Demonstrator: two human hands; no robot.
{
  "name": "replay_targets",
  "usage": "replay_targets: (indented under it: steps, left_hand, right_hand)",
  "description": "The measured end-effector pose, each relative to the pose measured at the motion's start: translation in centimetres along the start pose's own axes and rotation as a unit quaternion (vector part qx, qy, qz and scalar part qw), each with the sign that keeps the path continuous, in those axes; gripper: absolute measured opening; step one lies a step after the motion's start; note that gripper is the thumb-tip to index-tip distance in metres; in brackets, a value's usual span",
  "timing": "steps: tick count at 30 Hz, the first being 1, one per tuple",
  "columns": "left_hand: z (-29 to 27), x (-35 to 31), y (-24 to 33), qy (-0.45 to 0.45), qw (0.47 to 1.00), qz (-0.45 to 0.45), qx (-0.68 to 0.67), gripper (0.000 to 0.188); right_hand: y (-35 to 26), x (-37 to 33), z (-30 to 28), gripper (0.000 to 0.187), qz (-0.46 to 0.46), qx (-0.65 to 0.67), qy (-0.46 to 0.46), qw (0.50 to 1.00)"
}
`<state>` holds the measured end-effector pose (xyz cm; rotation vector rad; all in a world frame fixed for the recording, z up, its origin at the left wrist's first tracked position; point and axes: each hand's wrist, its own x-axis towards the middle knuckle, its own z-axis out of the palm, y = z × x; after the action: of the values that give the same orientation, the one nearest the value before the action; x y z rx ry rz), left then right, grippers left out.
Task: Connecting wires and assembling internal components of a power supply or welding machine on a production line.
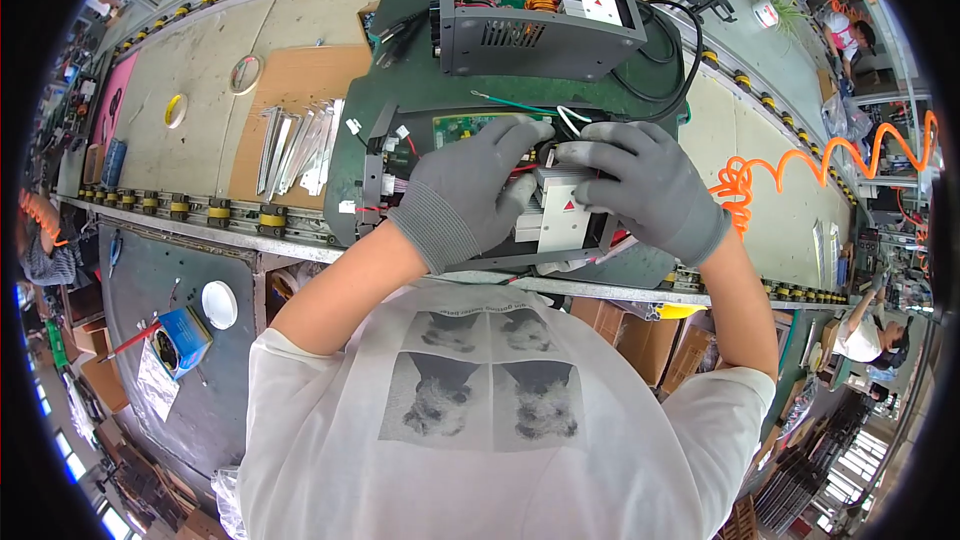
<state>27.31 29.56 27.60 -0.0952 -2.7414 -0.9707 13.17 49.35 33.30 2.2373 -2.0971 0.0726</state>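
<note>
My hands, in grey knit gloves, work inside an open black metal housing (375, 165) that lies in front of me. My left hand (475, 185) reaches in from the left, fingers bent over a green circuit board (465, 127), with its thumb near a silver finned heat sink (565, 205). My right hand (650, 180) comes from the right, fingers curled and tips meeting the left hand's over a bundle of wires. A white wire loop (570, 120) and a green wire (515, 102) stick out beside the fingertips. What exactly each hand pinches is hidden by the gloves.
A second dark housing (540, 40) with exposed boards stands just beyond, a black power cable (692, 50) curving on its right. Metal strips (300, 145) lie on cardboard at left, near tape rolls (246, 74). An orange coiled hose (740, 185) hangs at right. Roller tracks edge the bench.
</note>
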Motion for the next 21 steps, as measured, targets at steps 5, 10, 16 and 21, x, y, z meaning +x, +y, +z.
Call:
replay_targets:
  steps: [5,10,16,21]
  left_hand:
    - [0.2,-0.6,1.3,-0.006,0.998,-0.049,-0.049,0.047]
    - [0.8,-1.1,1.4,0.023,0.996,-0.079,-0.037,0.048]
    - [1.3,-0.6,-0.1,0.079,0.985,-0.066,-0.137,0.033]
    - [-0.1,-0.2,1.5,0.059,0.979,-0.137,-0.137,0.021]
  right_hand:
    - [-0.3,3.3,0.6,0.018,0.075,0.018,0.156,0.985]
    - [-1.1,5.1,2.0,0.013,0.227,0.101,0.126,0.960]
    - [-1.4,5.3,1.5,0.012,0.215,0.113,0.130,0.961]
    - [-1.0,4.8,1.5,0.011,0.264,0.246,0.097,0.928]
